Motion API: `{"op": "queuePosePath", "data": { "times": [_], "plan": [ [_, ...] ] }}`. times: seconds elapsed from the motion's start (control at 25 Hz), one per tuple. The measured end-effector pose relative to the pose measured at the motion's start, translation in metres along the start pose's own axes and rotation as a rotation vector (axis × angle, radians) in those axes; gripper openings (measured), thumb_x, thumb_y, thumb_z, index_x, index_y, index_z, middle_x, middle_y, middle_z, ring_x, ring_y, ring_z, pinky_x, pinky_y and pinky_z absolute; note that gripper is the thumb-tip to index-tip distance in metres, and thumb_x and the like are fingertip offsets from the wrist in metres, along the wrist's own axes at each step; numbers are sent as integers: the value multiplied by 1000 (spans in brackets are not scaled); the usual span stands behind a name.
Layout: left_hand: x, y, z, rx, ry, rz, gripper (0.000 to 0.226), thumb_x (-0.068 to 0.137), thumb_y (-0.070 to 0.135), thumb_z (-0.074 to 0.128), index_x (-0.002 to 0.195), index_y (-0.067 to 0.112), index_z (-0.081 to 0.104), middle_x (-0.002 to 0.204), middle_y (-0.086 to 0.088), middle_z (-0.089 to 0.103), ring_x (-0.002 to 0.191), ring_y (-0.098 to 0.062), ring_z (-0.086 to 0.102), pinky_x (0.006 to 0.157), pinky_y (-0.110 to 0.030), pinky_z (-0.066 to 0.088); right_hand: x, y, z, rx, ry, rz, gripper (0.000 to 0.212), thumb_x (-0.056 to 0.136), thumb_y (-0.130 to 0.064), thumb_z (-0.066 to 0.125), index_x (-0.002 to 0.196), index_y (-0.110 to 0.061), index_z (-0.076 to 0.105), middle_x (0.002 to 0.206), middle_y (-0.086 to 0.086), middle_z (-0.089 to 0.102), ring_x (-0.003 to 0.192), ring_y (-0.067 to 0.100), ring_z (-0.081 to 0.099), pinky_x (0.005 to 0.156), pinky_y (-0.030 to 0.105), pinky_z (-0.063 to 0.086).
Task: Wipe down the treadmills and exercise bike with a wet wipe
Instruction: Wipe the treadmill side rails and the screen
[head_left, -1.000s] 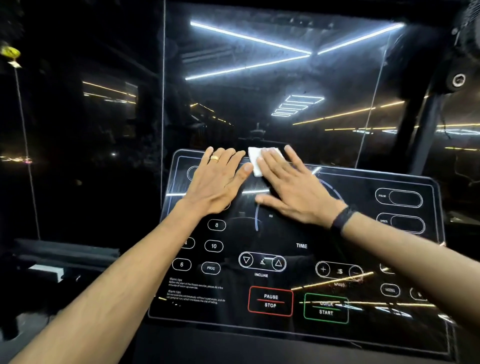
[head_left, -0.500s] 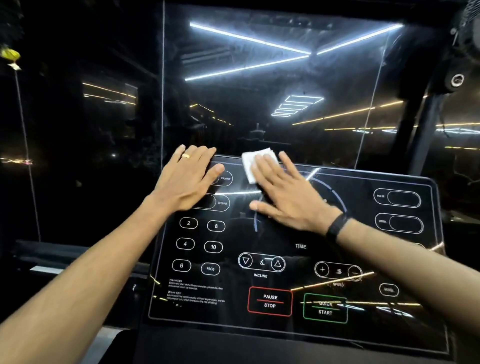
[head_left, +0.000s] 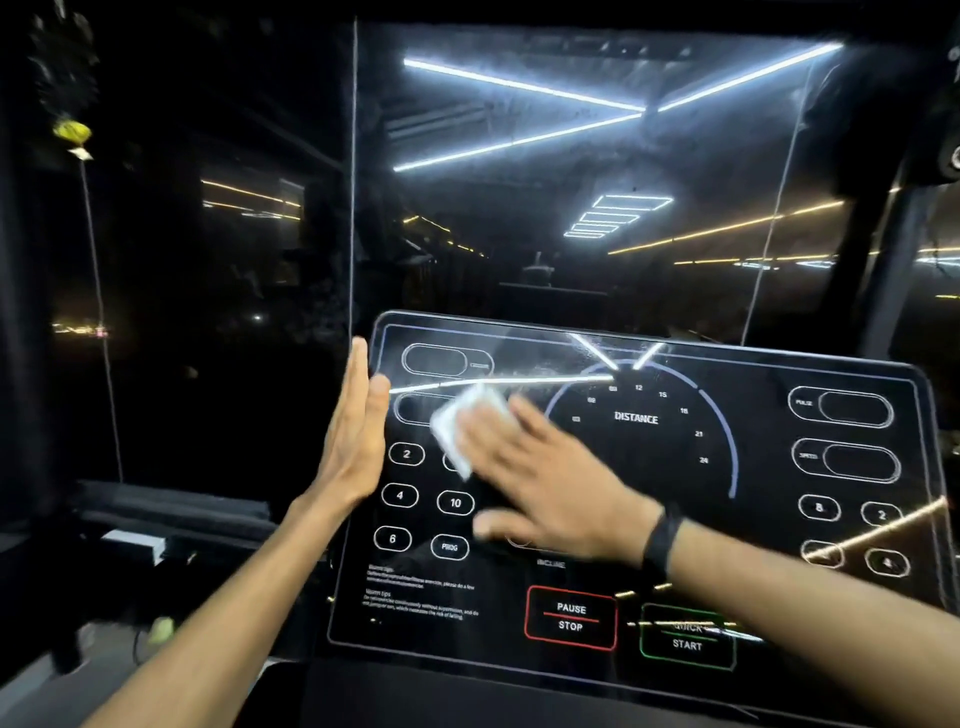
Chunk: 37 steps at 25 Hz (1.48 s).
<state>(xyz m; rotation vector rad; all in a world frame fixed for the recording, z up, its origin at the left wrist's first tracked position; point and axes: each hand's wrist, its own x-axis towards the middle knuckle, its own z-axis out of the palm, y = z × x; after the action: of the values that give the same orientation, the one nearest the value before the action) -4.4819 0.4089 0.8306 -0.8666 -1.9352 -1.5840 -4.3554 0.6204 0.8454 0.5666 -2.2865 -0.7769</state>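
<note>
Right hand (head_left: 550, 488), fingers flat, presses a wet wipe (head_left: 467, 423) on the treadmill console (head_left: 649, 519); left hand (head_left: 353, 441), open, braces its left edge. Best: overlapping strokes, light pressure over buttons.

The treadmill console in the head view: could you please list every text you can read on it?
All on the glossy black treadmill console:
"DISTANCE", dial centre
"12", "15", "18", "21", "24", dial rim
"2", "4", "6", "10", "PROG", left oval keys
"PAUSE STOP", red box
"START", green box; the word above it is blurred
"PULSE", right oval
Fine print lower left: too small to read
</note>
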Motion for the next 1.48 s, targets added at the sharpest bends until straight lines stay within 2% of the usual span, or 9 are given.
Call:
{"op": "queuePosePath", "data": {
  "times": [0.16,0.28,0.36,0.52,0.6,0.8,1.04,1.28,1.48],
  "plan": [
    [-22,-7,0,15,5,-48,104,81,91,12,160,23,9,167,9,11,149,5,10,116,-9,8,-9,-1,-3,-62,-36,-292,82,100,-67,28,160,-11,21,167,7,19,156,20,7,126,47,2],
    [-28,-9,-1,38,-1,-43,101,83,89,13,161,25,8,165,13,12,146,7,12,110,-3,9,37,68,-26,-133,2,100,78,103,-64,18,158,-8,26,164,11,28,154,23,19,125,51,5],
    [-34,-9,-2,42,-6,-50,99,82,89,13,160,28,7,162,19,11,145,11,12,109,-3,9,44,68,-26,-93,11,187,83,102,-65,16,157,-4,25,163,16,28,154,29,18,124,53,5],
    [-41,-10,-5,61,6,-50,101,80,91,12,160,28,9,159,21,13,127,36,8,101,7,9,-10,-33,3,-21,-78,-298,87,100,-68,29,159,-5,21,167,12,14,156,25,1,126,47,0],
    [-43,-10,-3,81,9,-56,99,82,89,13,160,27,10,159,19,16,127,35,9,98,8,9,-8,-20,1,-46,-36,-384,83,101,-67,28,159,-9,23,167,9,18,156,21,6,126,45,0],
    [-43,-8,-5,124,12,-79,89,87,75,18,160,26,10,164,10,19,135,11,19,95,9,10,61,61,-28,-114,40,138,81,103,-63,18,156,-3,28,161,16,31,153,28,22,125,51,5],
    [-43,-9,-4,90,18,-60,100,81,88,14,160,27,11,156,19,17,131,19,14,97,8,8,14,-33,2,-33,-67,-390,85,101,-68,26,159,-7,21,167,9,16,156,21,1,126,46,-3],
    [-45,-9,-6,107,31,-66,86,88,72,21,160,25,13,157,14,26,131,14,21,96,8,12,86,48,-22,-94,53,110,81,103,-62,18,156,-3,28,161,16,31,152,30,23,125,51,3],
    [-44,-12,-5,94,11,-63,93,84,84,16,160,30,11,164,10,22,138,8,19,112,-13,15,34,-44,4,-24,-66,-317,86,100,-69,24,159,-6,21,166,13,17,156,26,2,126,47,0]
  ]
}}
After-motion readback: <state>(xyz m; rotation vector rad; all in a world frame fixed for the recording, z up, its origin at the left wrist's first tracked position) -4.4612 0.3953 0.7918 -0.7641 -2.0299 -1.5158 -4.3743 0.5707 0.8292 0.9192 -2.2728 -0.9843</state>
